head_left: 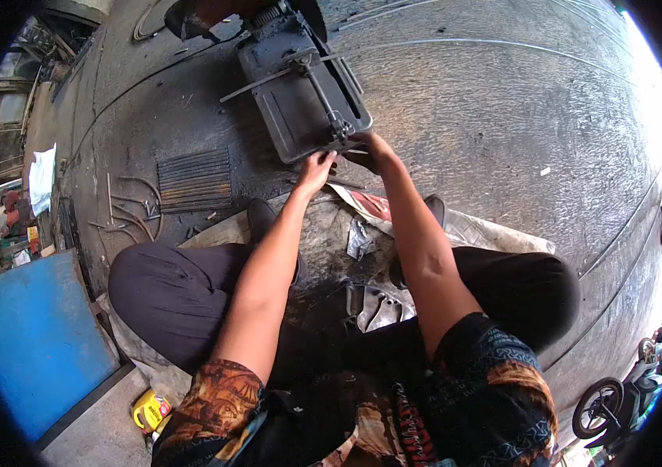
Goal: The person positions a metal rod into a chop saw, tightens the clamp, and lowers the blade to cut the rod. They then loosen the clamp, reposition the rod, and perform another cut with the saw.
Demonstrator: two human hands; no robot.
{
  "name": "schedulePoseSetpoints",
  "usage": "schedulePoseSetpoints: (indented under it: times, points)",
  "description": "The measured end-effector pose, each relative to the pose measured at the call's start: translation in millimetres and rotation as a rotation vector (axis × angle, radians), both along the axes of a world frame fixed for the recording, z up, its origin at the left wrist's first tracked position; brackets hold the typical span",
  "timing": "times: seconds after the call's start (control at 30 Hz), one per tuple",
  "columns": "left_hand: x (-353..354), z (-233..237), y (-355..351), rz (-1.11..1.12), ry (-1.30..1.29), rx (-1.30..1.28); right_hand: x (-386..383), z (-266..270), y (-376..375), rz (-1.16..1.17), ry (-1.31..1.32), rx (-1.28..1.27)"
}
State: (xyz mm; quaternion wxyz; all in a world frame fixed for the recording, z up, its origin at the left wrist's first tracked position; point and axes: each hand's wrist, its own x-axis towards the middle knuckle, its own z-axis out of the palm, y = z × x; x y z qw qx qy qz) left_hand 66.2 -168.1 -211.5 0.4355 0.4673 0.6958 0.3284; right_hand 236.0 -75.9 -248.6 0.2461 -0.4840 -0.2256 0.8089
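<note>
A grey metal cut-off machine (288,117) stands on the floor in front of my crossed legs, with a clamp screw along its base and a long thin rod (440,40) lying across it. At the near edge of the base, by the end of the clamp screw, my left hand (317,171) has its fingers bent together against the metal. My right hand (374,152) is at the near right corner of the base, its fingers curled at the edge beside the screw's end. What the fingertips of each hand hold is too small and dark to tell.
Left of the machine lie a row of short dark bars (195,180) and several curved rods (140,206). A blue panel (43,335) and a yellow pack (150,410) are at the left. Metal pieces (382,309) lie between my legs. A motorcycle (619,409) stands far right.
</note>
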Motion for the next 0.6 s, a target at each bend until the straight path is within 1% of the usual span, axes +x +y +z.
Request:
schedulePoseSetpoints:
  times: [0.03,0.07,0.1,0.13,0.17,0.2,0.23,0.3,0.33,0.4,0.43,0.47,0.5,0.53,0.57,0.6]
  points:
    - [-4,-21,2,0.008,-0.13,-0.026,-4,24,3,-0.033,-0.354,-0.031]
    - [1,-3,3,0.021,-0.054,-0.041,-15,36,-5,-0.096,-1.029,0.425]
    - [5,10,1,0.037,0.022,-0.057,-15,55,-8,-0.14,-1.101,0.596]
    - [6,10,0,0.032,0.026,-0.056,-18,49,-5,-0.149,-1.046,0.824]
    - [6,4,0,0.022,0.196,0.015,-20,46,-2,-0.158,-0.983,1.05]
    - [5,-1,3,0.013,0.367,0.09,-26,43,-1,-0.059,-1.037,1.061]
    - [3,-7,5,-0.002,0.312,-0.02,-31,39,-1,0.012,-1.092,0.975]
    - [10,17,3,0.006,0.337,0.022,-34,28,2,0.046,-1.086,0.798]
    - [19,41,4,0.052,0.372,-0.038,-37,22,-1,0.045,-1.097,0.706]
    - [14,41,11,-0.042,0.423,-0.035,-38,28,-3,0.036,-1.086,0.494]
    - [15,43,13,-0.077,0.466,-0.025,-40,34,0,0.03,-1.082,0.495]
    - [20,55,11,-0.098,0.506,-0.046,-38,34,4,0.082,-1.145,0.51]
    - [18,50,11,-0.122,0.466,-0.082,-34,37,3,0.139,-1.21,0.524]
    - [13,47,10,-0.126,0.376,-0.073,-35,35,-2,0.013,-1.289,0.711]
    - [8,47,9,-0.129,0.293,-0.06,-32,41,-4,0.006,-1.288,0.72]
    - [4,46,5,-0.118,0.275,-0.024,-28,46,-10,0.074,-1.234,0.823]
